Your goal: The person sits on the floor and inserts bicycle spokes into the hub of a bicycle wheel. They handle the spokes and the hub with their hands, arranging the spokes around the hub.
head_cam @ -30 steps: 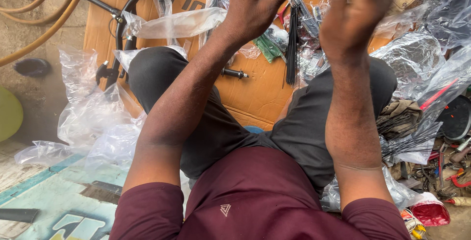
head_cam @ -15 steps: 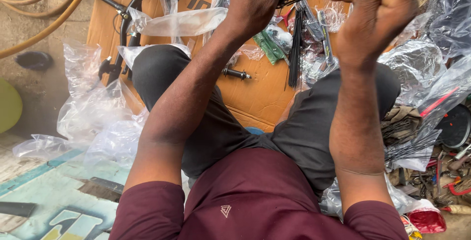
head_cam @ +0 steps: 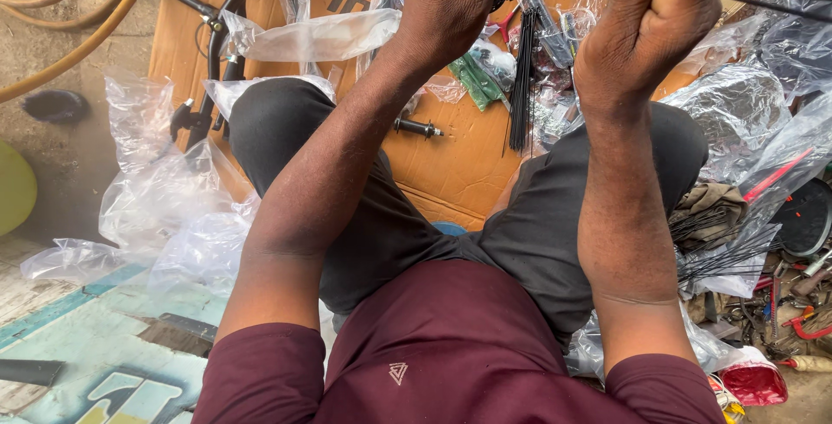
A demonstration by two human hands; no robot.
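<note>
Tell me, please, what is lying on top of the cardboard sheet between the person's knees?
On the cardboard sheet lie a bundle of black spokes, a small black axle and green packets. The legs and clear plastic bags cover the rest.

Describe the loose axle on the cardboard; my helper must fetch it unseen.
Start at the cardboard sheet under the legs. Between the knees, left of the spoke bundle, lies the axle. It is a short, thick black rod with a silvery tip, while the spokes are long and thin.
</note>
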